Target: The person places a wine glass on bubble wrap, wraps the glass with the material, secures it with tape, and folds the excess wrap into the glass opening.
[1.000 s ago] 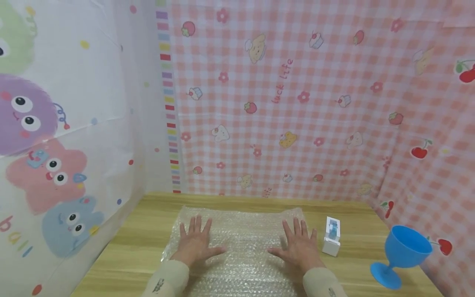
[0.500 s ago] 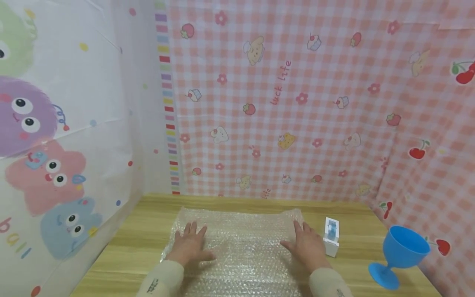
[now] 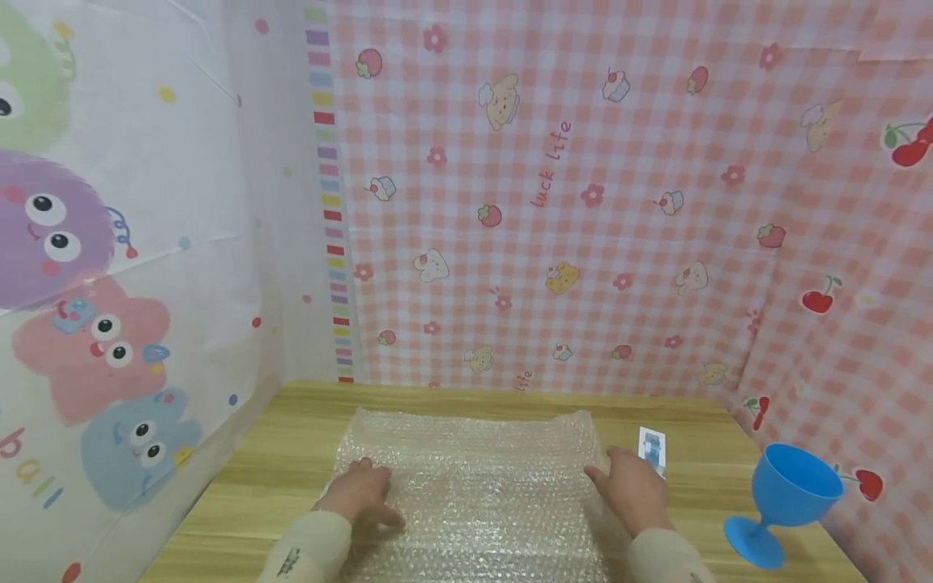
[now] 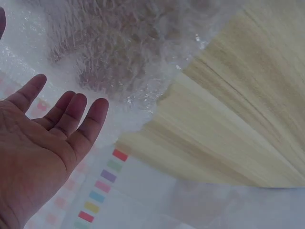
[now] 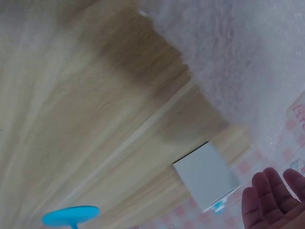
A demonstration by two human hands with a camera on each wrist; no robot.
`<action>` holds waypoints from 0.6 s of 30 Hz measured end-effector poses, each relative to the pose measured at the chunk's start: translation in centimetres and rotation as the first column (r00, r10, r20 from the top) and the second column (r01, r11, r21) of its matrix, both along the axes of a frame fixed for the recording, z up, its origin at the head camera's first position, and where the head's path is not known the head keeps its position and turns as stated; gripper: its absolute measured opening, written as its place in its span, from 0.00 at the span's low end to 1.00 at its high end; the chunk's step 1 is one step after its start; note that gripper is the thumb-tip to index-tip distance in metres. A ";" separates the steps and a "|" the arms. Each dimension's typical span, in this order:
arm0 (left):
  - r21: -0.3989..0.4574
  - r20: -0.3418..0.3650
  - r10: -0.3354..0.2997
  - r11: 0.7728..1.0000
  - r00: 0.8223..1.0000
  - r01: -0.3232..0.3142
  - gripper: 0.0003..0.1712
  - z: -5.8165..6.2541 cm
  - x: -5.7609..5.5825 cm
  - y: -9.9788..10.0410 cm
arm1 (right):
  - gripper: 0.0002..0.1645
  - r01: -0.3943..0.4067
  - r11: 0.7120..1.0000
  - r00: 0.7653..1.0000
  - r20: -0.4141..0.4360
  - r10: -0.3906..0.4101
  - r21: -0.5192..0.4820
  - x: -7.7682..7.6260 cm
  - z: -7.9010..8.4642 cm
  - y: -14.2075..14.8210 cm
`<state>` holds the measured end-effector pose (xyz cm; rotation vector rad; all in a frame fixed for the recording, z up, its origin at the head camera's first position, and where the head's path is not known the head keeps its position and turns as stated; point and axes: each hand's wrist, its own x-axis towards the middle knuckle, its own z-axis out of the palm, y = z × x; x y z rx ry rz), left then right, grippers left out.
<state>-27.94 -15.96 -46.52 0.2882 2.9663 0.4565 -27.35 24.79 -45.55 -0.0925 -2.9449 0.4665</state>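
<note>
A sheet of clear bubble wrap (image 3: 474,486) lies spread flat on the wooden table. Over its left edge is my left hand (image 3: 359,495), holding nothing; in the left wrist view its fingers (image 4: 89,126) are relaxed and slightly bent, apart from one another. Beside the wrap's right edge hovers my right hand (image 3: 632,490), also holding nothing, its fingers (image 5: 267,195) loosely bent in the right wrist view. From the head view I cannot tell whether either hand touches the wrap. A small white box (image 5: 207,176) with a light blue part stands just beyond the right hand, which partly hides it.
A blue plastic goblet (image 3: 796,490) stands upright near the table's right edge. The wooden table (image 3: 248,470) meets a pink checked cloth (image 3: 474,202) at the back and a white cartoon-printed cloth (image 3: 219,308) on the left.
Both hands have moved apart and nearer to me, from lying spread on the bubble wrap to its left and right edges. The right hand now partly covers the white box.
</note>
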 end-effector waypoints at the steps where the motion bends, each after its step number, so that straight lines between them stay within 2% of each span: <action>1: -0.002 0.011 0.008 1.000 1.000 -0.008 0.35 0.0 0.1 0.0 | 0.33 0.004 1.000 1.000 0.008 -0.004 -0.023 0.1 0.1 0.3; 6: 0.005 0.073 0.049 0.999 0.996 -0.049 0.35 0.0 0.6 -0.2 | 0.29 0.040 0.983 0.997 0.073 -0.027 -0.179 0.8 0.1 2.0; 9: 0.026 0.076 0.054 0.998 0.996 -0.057 0.37 -0.2 0.8 -0.2 | 0.27 0.067 0.958 0.997 0.067 -0.050 -0.280 1.3 0.1 2.8; 11: 0.031 0.068 0.050 0.998 0.996 -0.052 0.36 -0.4 0.8 -0.2 | 0.27 0.080 0.930 0.996 0.052 -0.066 -0.358 1.7 0.3 3.2; 15: 0.023 0.058 0.044 0.999 0.997 -0.045 0.36 -0.8 0.6 -0.2 | 0.27 0.112 0.893 0.994 0.054 -0.099 -0.436 2.4 0.4 3.8; 18: 0.008 0.059 0.048 0.999 0.997 -0.048 0.37 -0.6 0.5 0.0 | 0.27 0.142 0.873 0.990 0.074 -0.122 -0.467 2.6 0.2 4.4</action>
